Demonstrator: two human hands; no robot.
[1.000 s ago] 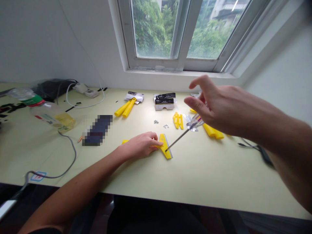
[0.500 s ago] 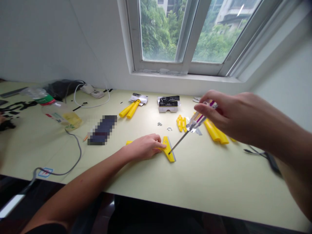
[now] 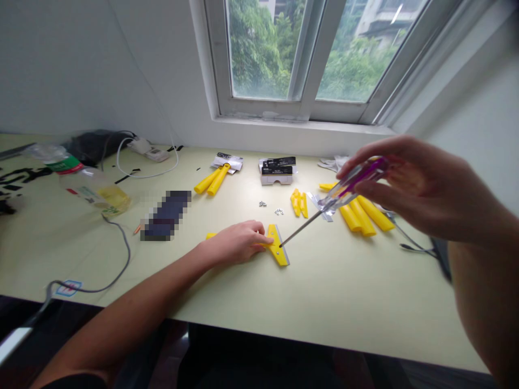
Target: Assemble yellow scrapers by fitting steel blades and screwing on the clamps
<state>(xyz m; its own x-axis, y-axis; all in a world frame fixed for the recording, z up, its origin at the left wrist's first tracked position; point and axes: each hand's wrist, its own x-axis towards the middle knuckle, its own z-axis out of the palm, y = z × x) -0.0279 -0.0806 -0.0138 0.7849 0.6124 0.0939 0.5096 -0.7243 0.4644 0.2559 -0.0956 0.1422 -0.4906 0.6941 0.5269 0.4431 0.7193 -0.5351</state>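
Note:
My left hand [image 3: 241,241] is closed around the handle of a yellow scraper [image 3: 277,254], pressing it flat to the table. The scraper's wide head carries a thin grey blade along its right edge, and two small screws show on it. In my right hand [image 3: 417,183] is a screwdriver [image 3: 352,182] with a clear and purple handle, held by thumb and fingers. Its shaft slants down to the left, and the dark tip is at the scraper head, between the two screws; whether it touches cannot be told. Small screws [image 3: 263,203] and nuts [image 3: 279,212] lie beyond the scraper.
Yellow scraper heads [image 3: 299,203] and yellow handles [image 3: 363,216] lie to the right. Two more handles [image 3: 213,180] rest at the back, beside black and white boxes [image 3: 278,172]. A bottle [image 3: 87,181], a blurred-out dark object [image 3: 168,215] and cables [image 3: 121,270] occupy the left.
The screwdriver tip has moved off the lower screw, up toward the middle of the scraper head. My right hand has shifted right and its grip has loosened. The left hand keeps its hold.

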